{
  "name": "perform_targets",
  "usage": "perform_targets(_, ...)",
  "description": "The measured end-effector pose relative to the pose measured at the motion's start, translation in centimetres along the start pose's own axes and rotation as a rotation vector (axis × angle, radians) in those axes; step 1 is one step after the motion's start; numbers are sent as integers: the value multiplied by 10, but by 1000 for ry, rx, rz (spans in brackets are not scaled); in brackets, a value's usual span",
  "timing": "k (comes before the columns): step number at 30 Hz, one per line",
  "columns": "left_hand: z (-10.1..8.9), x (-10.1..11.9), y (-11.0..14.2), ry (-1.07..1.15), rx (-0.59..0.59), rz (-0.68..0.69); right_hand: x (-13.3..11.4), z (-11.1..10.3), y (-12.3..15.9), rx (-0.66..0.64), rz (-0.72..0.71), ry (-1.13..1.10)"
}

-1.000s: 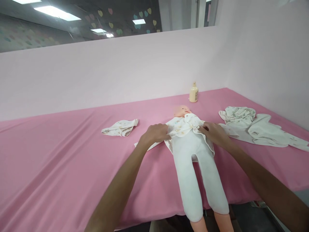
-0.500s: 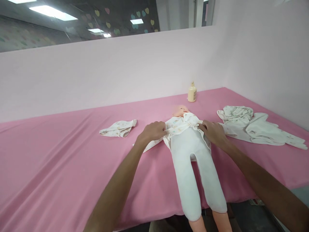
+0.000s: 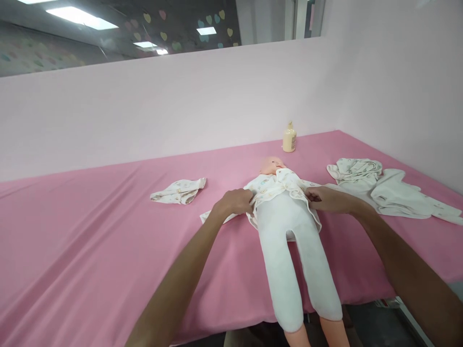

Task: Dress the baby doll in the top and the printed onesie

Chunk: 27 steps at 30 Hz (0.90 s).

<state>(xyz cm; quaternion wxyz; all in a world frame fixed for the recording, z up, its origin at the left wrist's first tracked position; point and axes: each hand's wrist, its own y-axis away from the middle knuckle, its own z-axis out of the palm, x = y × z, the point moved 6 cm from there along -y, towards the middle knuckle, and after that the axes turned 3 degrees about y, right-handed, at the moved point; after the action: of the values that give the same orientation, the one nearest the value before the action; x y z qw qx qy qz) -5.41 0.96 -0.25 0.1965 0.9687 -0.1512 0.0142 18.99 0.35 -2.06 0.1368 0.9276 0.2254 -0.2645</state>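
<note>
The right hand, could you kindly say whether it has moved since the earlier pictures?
Yes; judged against the bottle, the right hand has shifted a little to the right, away from the doll's middle.

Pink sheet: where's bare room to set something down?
Widest: pink sheet left of the small patterned garment and left forearm. Smaller: between pump bottle and piled garments. Crowded: around the doll, left hand and right hand at its patterned shirt; also under the piled garments at right.

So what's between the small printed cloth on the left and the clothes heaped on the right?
In the head view: the doll in its printed top, with the left hand and right hand at the top's sides.
</note>
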Motion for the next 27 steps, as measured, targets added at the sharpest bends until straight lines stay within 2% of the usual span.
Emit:
perform_targets(3,1,9,-1,-97,43,-3,6,5,0,-47,21,34)
perform_targets(6,1,17,2,-169,126,35,13,7,-6,-12,28,86)
perform_targets(10,-7,20,7,-255,241,40,16,3,-13,131,46,242)
perform_targets(15,-16,15,7,-312,302,31,14,-5,-15,313,125,385)
perform_targets(19,-19,6,5,-230,330,37,14,-4,-15,317,151,435)
perform_targets(23,-16,2,3,-59,258,64,19,-4,-16,328,193,412)
perform_targets(27,-20,3,5,2,320,65,15,-6,-16,450,91,471)
